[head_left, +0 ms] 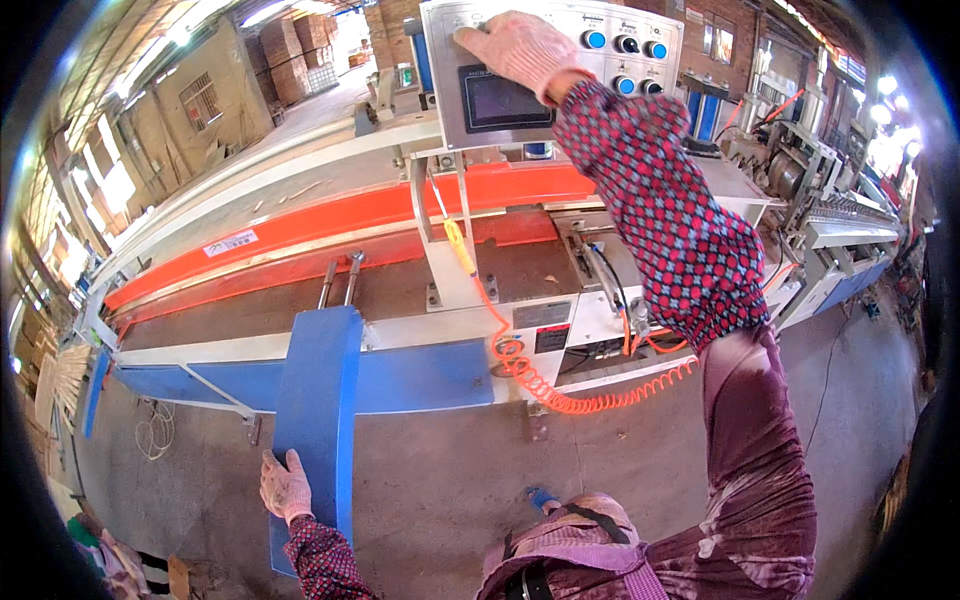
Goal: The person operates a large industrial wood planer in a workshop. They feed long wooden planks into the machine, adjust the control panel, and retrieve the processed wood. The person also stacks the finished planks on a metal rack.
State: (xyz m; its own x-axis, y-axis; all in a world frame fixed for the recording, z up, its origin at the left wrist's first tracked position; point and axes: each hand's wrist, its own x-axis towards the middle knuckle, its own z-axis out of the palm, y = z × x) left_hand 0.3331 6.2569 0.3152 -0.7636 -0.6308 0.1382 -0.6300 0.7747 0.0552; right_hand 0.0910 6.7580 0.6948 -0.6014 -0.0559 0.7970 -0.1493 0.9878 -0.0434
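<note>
My right hand (525,50), in a pale pink work glove, reaches up to a silver control panel (455,95). Its thumb points left, and the hand covers the panel's upper left part, so whatever lies beneath the fingers is hidden. A dark screen (497,102) sits just below it, with several blue-capped buttons (594,40) to its right. Lower left, my left hand (286,487), gloved too, lies with its fingers apart on a long blue board-like cover (318,385). This blue piece slopes down toward me from two metal rods (352,278) on the machine.
A long orange beam (350,216) runs along the white-framed machine. From a yellow-handled air gun (459,246), a coiled orange hose (560,400) hangs in front. Rollers and metal fittings (785,170) stand at the right. Loose cable (155,432) lies on the concrete floor (440,470).
</note>
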